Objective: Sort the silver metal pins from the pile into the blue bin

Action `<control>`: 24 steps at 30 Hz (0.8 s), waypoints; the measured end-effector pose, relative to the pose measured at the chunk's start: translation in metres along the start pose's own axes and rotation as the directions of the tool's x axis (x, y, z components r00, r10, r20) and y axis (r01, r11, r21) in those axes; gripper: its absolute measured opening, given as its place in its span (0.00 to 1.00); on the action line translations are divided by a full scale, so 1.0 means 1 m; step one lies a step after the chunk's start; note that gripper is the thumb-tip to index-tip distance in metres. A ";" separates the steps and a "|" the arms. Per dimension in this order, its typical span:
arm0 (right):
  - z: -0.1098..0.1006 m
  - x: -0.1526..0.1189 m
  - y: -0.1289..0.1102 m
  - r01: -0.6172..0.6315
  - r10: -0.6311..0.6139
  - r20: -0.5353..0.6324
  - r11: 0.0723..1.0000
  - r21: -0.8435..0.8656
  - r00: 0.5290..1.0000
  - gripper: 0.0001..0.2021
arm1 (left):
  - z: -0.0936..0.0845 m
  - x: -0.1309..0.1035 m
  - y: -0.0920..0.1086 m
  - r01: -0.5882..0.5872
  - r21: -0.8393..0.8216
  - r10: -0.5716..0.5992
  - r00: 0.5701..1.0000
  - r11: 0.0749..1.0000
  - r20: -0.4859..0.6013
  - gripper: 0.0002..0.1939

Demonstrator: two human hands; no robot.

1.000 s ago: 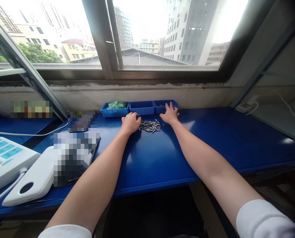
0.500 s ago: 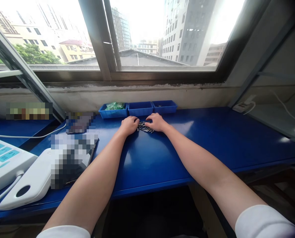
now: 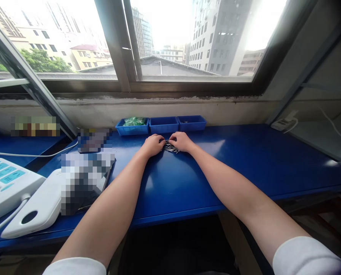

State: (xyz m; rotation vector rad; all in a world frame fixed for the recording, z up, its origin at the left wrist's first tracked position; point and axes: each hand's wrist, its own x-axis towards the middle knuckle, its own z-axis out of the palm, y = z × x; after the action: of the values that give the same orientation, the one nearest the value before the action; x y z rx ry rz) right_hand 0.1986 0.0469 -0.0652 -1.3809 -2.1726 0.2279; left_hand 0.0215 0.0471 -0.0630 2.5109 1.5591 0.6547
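Observation:
A small heap of thin metal pieces (image 3: 171,148), dark and silvery and perhaps screws, lies on the blue tabletop (image 3: 176,179). My left hand (image 3: 154,145) is at the heap's left edge, its fingers curled together and their tips at the pieces. From the right, my right hand (image 3: 181,141) reaches over the heap with thumb and fingers pinched. The fingertips of both hands nearly meet above the far side of the heap. What is between them is too small to make out.
Behind the hands stand three blue bins: the left bin (image 3: 132,129) with green plastic packing, the middle bin (image 3: 164,126), and the right bin (image 3: 191,124) with a few small pieces. A white power strip (image 3: 29,187) and a white device (image 3: 41,208) lie at left.
My fingertips have come closer together over the heap, and both hands have closed into a pinch. The view has shifted slightly.

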 end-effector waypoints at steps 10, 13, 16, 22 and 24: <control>-0.004 -0.001 -0.008 -0.006 0.038 -0.204 0.988 0.157 0.978 0.16 | -0.002 0.001 0.004 -0.085 -0.074 0.073 0.985 0.994 -0.157 0.16; -0.008 -0.002 -0.011 -0.020 0.071 -0.190 0.967 0.254 0.979 0.21 | -0.006 0.000 0.010 -0.105 -0.149 0.068 0.971 0.983 -0.230 0.14; -0.009 -0.001 -0.009 -0.034 0.110 -0.194 0.932 0.360 0.975 0.23 | -0.010 -0.002 0.014 -0.085 -0.226 0.019 0.960 0.970 -0.278 0.14; -0.003 0.004 -0.002 -0.014 0.149 -0.180 0.806 0.592 0.972 0.17 | -0.013 -0.002 0.018 -0.070 -0.240 -0.003 0.957 0.968 -0.290 0.13; -0.003 0.004 -0.001 0.011 0.146 -0.187 0.758 0.652 0.971 0.16 | -0.013 -0.002 0.017 -0.065 -0.229 -0.006 0.955 0.971 -0.297 0.14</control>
State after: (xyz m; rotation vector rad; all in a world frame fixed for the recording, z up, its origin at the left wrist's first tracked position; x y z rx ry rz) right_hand 0.1976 0.0494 -0.0610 -1.0105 -1.6114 0.7420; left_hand 0.0292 0.0356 -0.0468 2.3442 1.4256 1.1944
